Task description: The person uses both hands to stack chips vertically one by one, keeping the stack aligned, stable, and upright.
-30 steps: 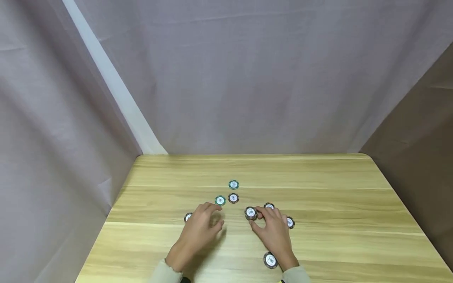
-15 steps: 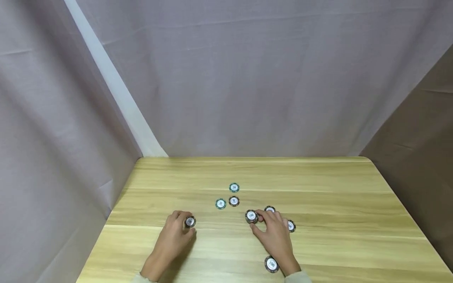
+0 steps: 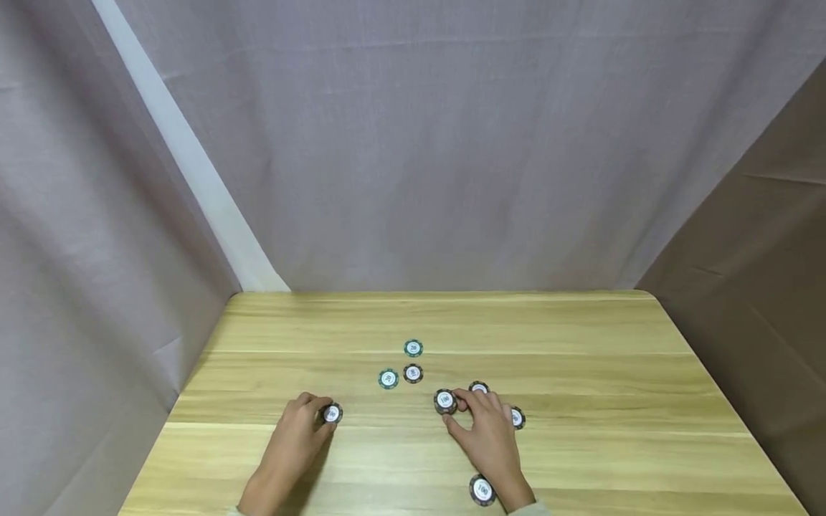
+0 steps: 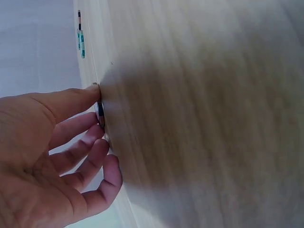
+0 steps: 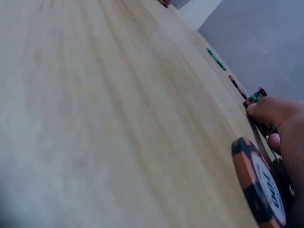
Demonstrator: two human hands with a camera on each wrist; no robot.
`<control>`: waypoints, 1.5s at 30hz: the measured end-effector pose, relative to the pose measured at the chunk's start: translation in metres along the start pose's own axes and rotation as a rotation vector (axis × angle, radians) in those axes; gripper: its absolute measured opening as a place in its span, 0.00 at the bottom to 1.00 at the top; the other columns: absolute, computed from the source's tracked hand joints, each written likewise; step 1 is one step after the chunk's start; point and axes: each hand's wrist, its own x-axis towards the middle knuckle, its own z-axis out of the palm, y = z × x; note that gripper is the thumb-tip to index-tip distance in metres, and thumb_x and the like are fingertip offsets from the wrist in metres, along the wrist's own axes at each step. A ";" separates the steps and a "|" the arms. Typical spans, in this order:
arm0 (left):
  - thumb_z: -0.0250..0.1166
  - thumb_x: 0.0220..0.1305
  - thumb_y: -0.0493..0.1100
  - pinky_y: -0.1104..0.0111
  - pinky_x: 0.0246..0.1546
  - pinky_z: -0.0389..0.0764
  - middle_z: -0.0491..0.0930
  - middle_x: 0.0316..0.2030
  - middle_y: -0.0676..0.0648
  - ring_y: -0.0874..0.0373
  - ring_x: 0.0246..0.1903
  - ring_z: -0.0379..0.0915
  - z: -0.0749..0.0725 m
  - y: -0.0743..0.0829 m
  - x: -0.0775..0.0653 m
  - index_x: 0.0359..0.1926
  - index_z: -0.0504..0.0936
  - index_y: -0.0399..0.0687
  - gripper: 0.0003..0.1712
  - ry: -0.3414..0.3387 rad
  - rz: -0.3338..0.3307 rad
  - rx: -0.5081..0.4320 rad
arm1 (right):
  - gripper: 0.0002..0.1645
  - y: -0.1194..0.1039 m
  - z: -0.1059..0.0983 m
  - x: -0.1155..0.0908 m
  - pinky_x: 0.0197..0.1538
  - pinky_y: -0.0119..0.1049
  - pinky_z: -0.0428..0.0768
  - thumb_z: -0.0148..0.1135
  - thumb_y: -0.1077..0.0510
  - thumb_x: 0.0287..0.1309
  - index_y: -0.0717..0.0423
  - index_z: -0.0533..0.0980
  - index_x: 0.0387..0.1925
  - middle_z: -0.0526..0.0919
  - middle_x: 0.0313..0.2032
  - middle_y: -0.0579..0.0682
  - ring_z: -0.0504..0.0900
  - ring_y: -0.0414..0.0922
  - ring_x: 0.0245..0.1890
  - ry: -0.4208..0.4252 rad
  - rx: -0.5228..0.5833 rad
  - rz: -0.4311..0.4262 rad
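At the left of the table, my left hand (image 3: 293, 438) pinches a black poker chip (image 3: 332, 413) by its rim, between thumb and fingers. The left wrist view shows that chip (image 4: 99, 110) edge-on, close against the wood. My right hand (image 3: 489, 438) grips a small stack of poker chips (image 3: 445, 400), its top one dark and marked 100. In the right wrist view the thumb lies against the stack's side (image 5: 256, 97). Under and beside the right hand lie a dark chip (image 3: 480, 387), partly covered by the fingers, and another dark chip (image 3: 519, 418).
Between the hands and farther back lie a green chip (image 3: 388, 378), a dark chip (image 3: 414, 373) and a green chip marked 20 (image 3: 414, 347). Near the right wrist is a dark 100 chip (image 3: 482, 491). Grey curtains (image 3: 413, 143) stand behind the wooden table (image 3: 568, 337).
My left hand has moved left and toward me, from beside the green chip to the black chip, and now pinches it. The right hand has stayed on its stack.
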 end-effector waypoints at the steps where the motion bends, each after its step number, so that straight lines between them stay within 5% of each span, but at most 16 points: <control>1: 0.79 0.56 0.32 0.48 0.51 0.85 0.84 0.49 0.37 0.39 0.50 0.81 -0.001 0.000 0.000 0.51 0.87 0.34 0.20 -0.003 0.004 -0.007 | 0.28 0.000 0.000 0.000 0.47 0.42 0.64 0.79 0.44 0.54 0.49 0.84 0.54 0.75 0.34 0.34 0.71 0.40 0.42 0.004 -0.002 -0.002; 13: 0.77 0.61 0.36 0.54 0.53 0.85 0.83 0.47 0.43 0.45 0.50 0.81 0.002 -0.002 0.002 0.49 0.86 0.36 0.16 -0.064 0.056 -0.002 | 0.28 0.001 -0.001 -0.002 0.49 0.43 0.65 0.79 0.44 0.54 0.48 0.84 0.54 0.75 0.34 0.34 0.71 0.40 0.42 -0.001 0.011 0.000; 22: 0.76 0.52 0.40 0.64 0.38 0.86 0.79 0.34 0.52 0.59 0.37 0.77 0.006 -0.002 0.001 0.37 0.86 0.43 0.12 0.025 0.173 0.128 | 0.28 0.001 0.001 -0.002 0.48 0.42 0.64 0.79 0.43 0.54 0.48 0.84 0.55 0.74 0.34 0.33 0.70 0.39 0.42 0.000 -0.005 -0.006; 29: 0.74 0.49 0.43 0.66 0.33 0.84 0.78 0.30 0.56 0.63 0.32 0.76 0.009 0.002 0.002 0.35 0.83 0.48 0.12 0.072 0.174 0.144 | 0.28 0.001 0.000 -0.001 0.48 0.43 0.65 0.79 0.43 0.54 0.50 0.84 0.54 0.75 0.34 0.34 0.70 0.40 0.41 0.002 -0.006 -0.018; 45: 0.71 0.53 0.45 0.69 0.31 0.82 0.78 0.34 0.56 0.64 0.33 0.76 0.016 0.046 0.016 0.43 0.87 0.49 0.15 0.069 0.300 0.144 | 0.28 0.005 0.000 -0.003 0.49 0.42 0.67 0.78 0.43 0.57 0.49 0.84 0.56 0.77 0.36 0.35 0.72 0.41 0.43 -0.005 -0.021 -0.049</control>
